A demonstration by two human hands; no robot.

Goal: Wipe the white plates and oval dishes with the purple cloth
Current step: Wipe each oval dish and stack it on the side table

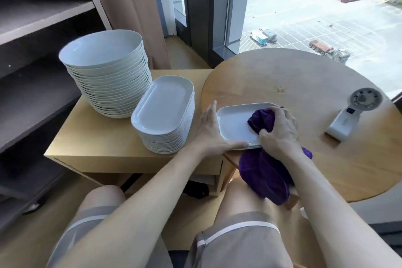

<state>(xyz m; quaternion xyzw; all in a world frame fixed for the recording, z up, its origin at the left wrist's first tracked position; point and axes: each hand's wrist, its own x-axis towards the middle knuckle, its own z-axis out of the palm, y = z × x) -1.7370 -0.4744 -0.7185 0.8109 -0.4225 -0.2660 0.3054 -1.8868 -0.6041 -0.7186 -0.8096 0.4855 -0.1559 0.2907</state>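
Observation:
One white oval dish (233, 125) lies at the near left edge of the round wooden table (304, 85). My left hand (212, 132) holds the dish's left end, thumb along its near rim. My right hand (280, 131) grips a bunched purple cloth (261, 122) and presses it onto the dish's right half. The rest of the cloth hangs down over the table edge toward my lap. A stack of white oval dishes (165, 113) and a taller stack of round white plates (108, 72) stand on the low wooden cabinet (91, 137) to the left.
A white handheld fan (352, 113) lies on the right side of the round table. Dark shelves stand at the far left, with a curtain and a large window behind. My knees are under the table's near edge.

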